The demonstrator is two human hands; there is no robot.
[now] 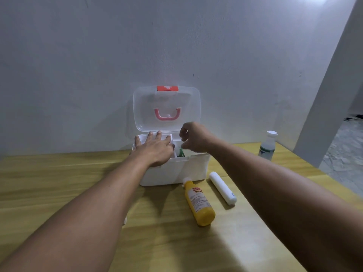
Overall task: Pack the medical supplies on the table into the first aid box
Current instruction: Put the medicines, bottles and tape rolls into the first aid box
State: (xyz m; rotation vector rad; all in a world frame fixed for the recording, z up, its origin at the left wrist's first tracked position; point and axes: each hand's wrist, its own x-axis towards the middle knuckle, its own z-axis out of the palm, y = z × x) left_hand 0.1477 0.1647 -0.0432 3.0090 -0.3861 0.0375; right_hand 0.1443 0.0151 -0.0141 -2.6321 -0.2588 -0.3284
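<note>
A: So, why is the left hand (pixel 155 149) spread flat over the left half of the first aid box (pixel 172 169)?

B: To my eye it steadies the box, or presses an inner tray (pixel 170 137) into place; its grip is spread wide, fingers (pixel 157 134) lying on the white tray edge, holding nothing

A: And the right hand (pixel 193 137)?

B: It hangs over the right half of the box, above something green (pixel 181 152) inside. Its fingers are curled inward, but whether they pinch anything I cannot tell; that part is blurred

A: The lid (pixel 167 108)?

B: It stands upright behind the box, against the wall, red clasp (pixel 167 88) on top and pink handle (pixel 167 115) showing through, so the opening stays free for both hands

A: What remains outside?

B: In front of the box on the surface (pixel 59 173) lie a yellow bottle (pixel 199 205) and, just right of it, a white roll (pixel 223 188), both on their sides within easy reach. A clear spray bottle (pixel 268 146) stands upright well to the right of the box. So the packing looks only partly done
</note>
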